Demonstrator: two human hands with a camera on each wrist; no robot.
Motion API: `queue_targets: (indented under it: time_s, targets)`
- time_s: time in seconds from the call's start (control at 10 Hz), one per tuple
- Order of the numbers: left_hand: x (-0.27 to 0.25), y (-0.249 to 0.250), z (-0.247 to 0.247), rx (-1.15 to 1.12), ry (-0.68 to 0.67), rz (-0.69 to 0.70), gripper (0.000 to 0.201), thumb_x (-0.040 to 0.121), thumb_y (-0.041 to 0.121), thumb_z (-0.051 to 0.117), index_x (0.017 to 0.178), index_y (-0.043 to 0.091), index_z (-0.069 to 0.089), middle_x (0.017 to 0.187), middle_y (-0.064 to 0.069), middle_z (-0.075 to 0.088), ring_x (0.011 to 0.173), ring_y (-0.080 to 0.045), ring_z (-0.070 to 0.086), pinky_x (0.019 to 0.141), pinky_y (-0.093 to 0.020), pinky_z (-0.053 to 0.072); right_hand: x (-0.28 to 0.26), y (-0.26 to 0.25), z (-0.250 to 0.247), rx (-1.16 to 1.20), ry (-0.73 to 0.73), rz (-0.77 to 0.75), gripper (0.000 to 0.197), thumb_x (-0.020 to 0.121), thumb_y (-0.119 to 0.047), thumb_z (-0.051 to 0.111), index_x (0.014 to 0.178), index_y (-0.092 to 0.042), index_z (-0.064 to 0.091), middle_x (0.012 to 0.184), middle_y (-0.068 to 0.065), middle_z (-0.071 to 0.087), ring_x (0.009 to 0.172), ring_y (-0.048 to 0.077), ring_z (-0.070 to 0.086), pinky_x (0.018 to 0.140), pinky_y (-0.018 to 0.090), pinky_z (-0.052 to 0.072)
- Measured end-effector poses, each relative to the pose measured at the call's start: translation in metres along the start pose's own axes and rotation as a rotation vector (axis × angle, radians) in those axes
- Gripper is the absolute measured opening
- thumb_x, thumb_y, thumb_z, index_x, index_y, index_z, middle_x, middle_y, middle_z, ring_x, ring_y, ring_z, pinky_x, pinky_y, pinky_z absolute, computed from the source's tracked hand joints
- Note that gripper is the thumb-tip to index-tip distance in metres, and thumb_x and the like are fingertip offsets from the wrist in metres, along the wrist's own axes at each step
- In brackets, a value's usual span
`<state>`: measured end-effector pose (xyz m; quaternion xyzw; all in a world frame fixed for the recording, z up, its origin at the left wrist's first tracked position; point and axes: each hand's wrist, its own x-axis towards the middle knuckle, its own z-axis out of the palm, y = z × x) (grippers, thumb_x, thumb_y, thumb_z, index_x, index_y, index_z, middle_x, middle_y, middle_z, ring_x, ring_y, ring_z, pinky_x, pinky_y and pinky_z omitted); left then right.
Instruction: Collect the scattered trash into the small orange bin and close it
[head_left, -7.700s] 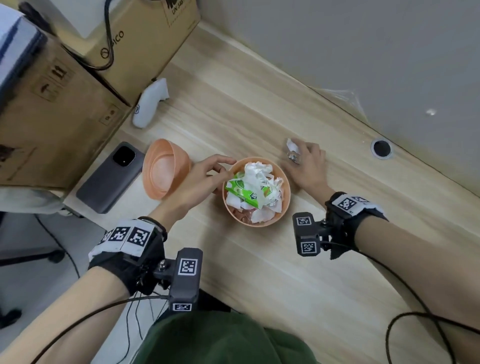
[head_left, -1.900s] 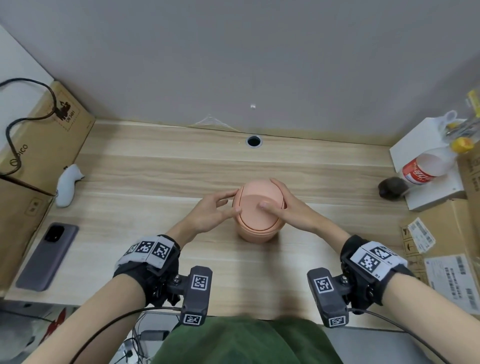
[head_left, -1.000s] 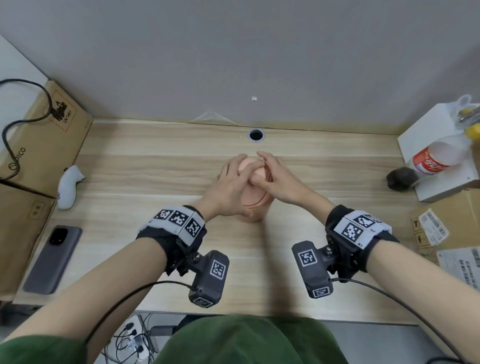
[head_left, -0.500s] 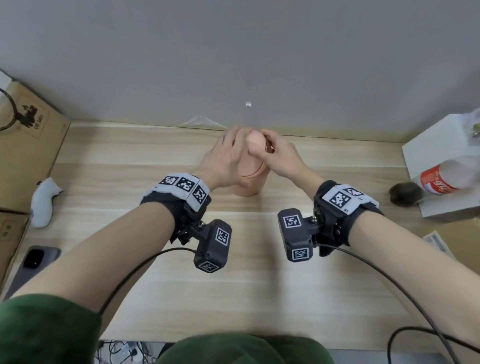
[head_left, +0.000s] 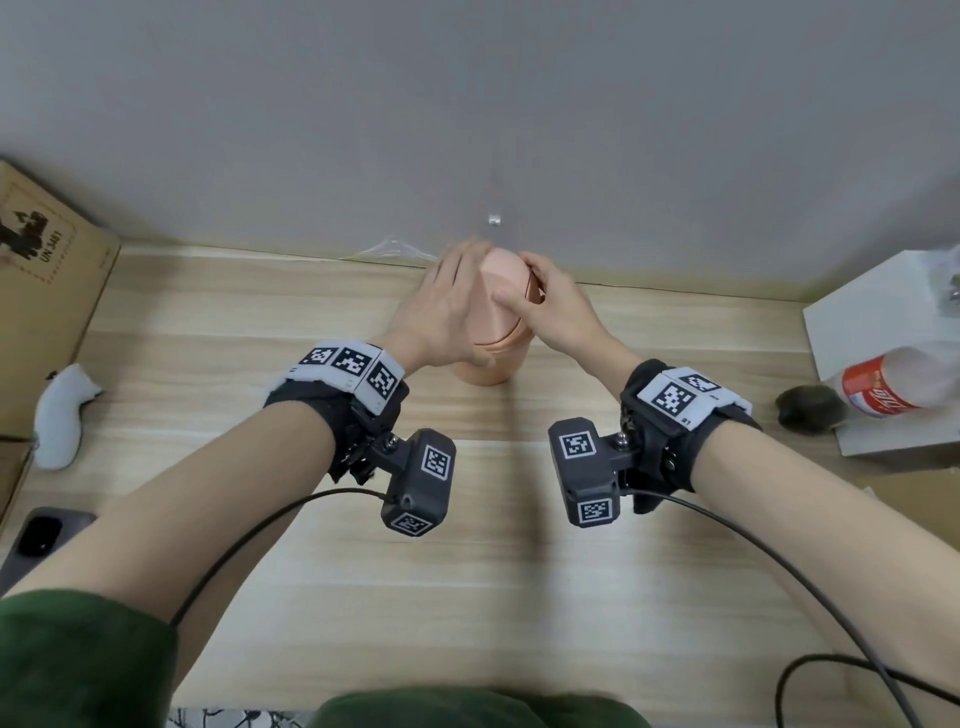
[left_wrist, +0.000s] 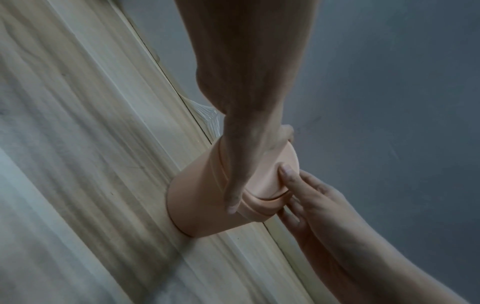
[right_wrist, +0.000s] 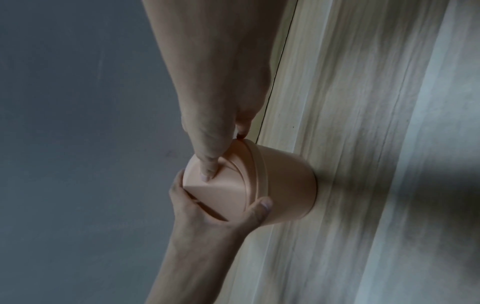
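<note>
Presently listed: one small orange bin (head_left: 491, 358), pale peach plastic, round tapered body, domed swing lid (head_left: 503, 283) seated on its rim, closed. Stands upright on the wooden desk (head_left: 467, 545), at the far edge by the grey wall. Left hand (head_left: 441, 312) cups its left side, fingers wrapped around the lid. Right hand (head_left: 550, 306) grips the right side, thumb pressed on the dome.

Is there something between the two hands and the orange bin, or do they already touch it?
Nothing visible stands between them. The left hand lies against the left side of the orange bin, thumb on its wall. The right hand grips the lid, thumb on top.
</note>
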<state>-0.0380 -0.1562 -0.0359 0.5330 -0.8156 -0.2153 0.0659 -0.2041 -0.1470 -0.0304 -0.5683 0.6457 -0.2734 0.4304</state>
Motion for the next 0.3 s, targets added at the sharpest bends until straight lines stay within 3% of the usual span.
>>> queue_targets:
  time_s: [0.1, 0.2, 0.3]
  targets:
    - [-0.008, 0.001, -0.004, -0.158, -0.053, -0.083, 0.150, 0.048, 0.051, 0.088, 0.154, 0.017, -0.012, 0.163, -0.009, -0.014, 0.150, -0.028, -0.013, 0.120, -0.048, 0.003, -0.015, -0.006, -0.008, -0.026, -0.074, 0.037, 0.069, 0.088, -0.036, 0.060, 0.146, -0.014, 0.029, 0.151, 0.000, 0.038, 0.139, 0.017, 0.034, 0.112, 0.026, 0.025]
    - [-0.031, -0.002, -0.013, -0.440, 0.019, -0.191, 0.137, 0.063, 0.038, 0.086, 0.153, 0.017, -0.014, 0.163, -0.004, -0.014, 0.149, -0.021, -0.015, 0.121, -0.044, 0.002, -0.034, 0.005, -0.016, -0.014, -0.141, 0.102, 0.070, 0.093, -0.041, 0.051, 0.149, -0.020, 0.016, 0.157, -0.002, 0.024, 0.143, 0.016, 0.024, 0.115, 0.030, 0.022]
    - [-0.071, -0.014, -0.014, -0.708, 0.088, -0.355, 0.101, 0.082, 0.025, 0.074, 0.154, 0.023, 0.003, 0.159, -0.003, 0.012, 0.148, -0.016, 0.012, 0.119, -0.037, 0.018, -0.055, 0.018, -0.018, -0.005, -0.063, 0.145, 0.062, 0.094, -0.040, 0.048, 0.147, -0.023, 0.022, 0.156, 0.001, 0.026, 0.142, 0.020, 0.029, 0.115, 0.039, 0.027]
